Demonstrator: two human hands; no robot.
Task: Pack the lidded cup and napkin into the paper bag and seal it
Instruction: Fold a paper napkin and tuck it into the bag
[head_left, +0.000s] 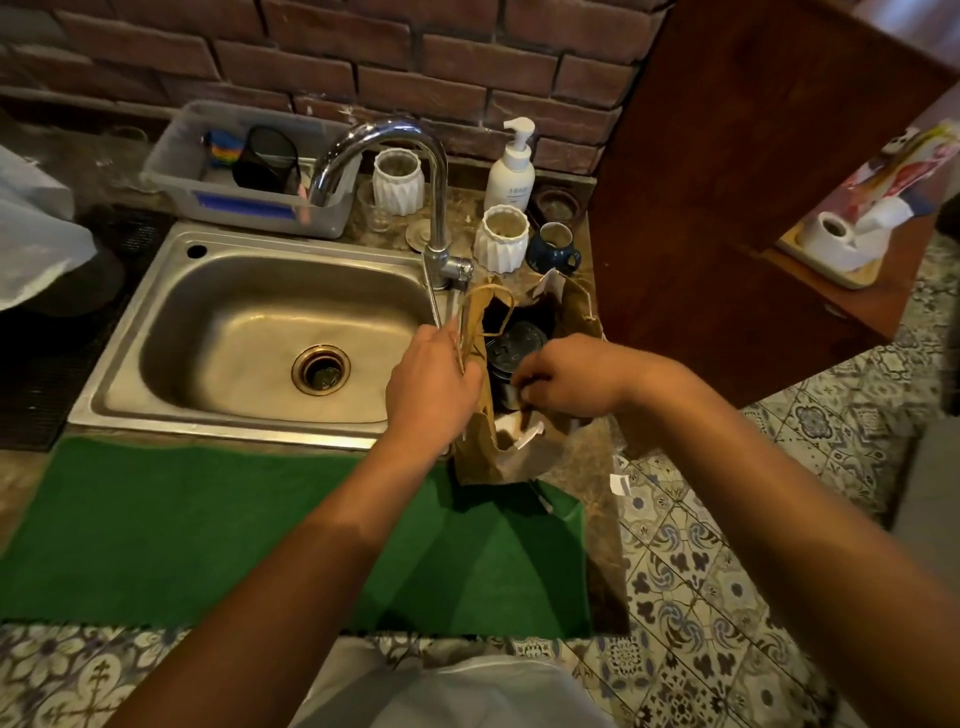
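A brown paper bag stands open on the counter to the right of the sink. Inside it is a cup with a black lid, its top showing at the bag's mouth. My left hand grips the bag's left rim and twine handle. My right hand reaches into the bag's mouth, fingers curled around the cup's side just below the lid. A white paper piece, likely the napkin, shows low inside the bag near its front edge.
A steel sink with a tall tap lies to the left. Two white ribbed vases, a blue mug and a pump bottle stand behind the bag. A green mat covers the front counter. A wooden panel rises at right.
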